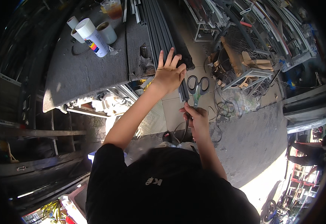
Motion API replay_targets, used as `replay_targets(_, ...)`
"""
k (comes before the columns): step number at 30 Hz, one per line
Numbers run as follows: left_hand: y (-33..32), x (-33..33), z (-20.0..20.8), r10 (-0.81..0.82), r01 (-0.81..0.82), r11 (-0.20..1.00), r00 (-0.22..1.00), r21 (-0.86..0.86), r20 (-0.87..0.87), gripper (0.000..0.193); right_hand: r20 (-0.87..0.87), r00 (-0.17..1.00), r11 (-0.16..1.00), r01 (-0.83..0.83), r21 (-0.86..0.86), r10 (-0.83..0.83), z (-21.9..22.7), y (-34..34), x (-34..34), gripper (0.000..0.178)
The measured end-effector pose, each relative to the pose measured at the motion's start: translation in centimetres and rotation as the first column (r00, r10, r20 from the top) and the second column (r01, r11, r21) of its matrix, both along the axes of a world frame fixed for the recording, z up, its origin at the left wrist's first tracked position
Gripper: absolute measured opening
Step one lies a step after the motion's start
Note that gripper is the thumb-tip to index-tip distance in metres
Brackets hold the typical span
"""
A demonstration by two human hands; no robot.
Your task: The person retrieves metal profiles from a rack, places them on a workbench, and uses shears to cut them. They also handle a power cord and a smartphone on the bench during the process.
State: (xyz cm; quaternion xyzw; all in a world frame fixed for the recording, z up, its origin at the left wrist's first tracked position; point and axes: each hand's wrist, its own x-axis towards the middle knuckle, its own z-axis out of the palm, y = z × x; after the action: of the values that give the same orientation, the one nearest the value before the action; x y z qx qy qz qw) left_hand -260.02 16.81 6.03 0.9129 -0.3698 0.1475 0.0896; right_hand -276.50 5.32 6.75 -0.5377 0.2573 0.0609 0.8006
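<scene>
My left hand [169, 74] lies with its fingers spread on a bundle of long dark grey profiles [158, 31]. The profiles run along the right side of the workbench, and their near ends stick out past its edge. Just beyond those ends, my right hand [198, 118] is closed round the blade part of a pair of scissors [197, 93]. The black handle loops point away from me. A thin black strip [185, 128] also passes at my right fingers and hangs down toward the floor. How the fingers grip the strip is partly hidden.
On the dark workbench [92, 74] stand a white spray can [96, 41], several pale rolls [107, 33] and a cup of brown liquid [112, 9]. Loose black strip [228, 107] coils on the floor at right. Metal racks [260, 22] with long profiles line the far right.
</scene>
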Motion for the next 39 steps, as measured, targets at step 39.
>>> replay_targets(39,-4.9,-8.7,-5.7,-0.728,-0.908,0.027,0.268,-0.418,-0.631,0.075,0.242,0.965,0.991,0.116,-0.069,-0.096,-0.7,-0.5,-3.4,0.023)
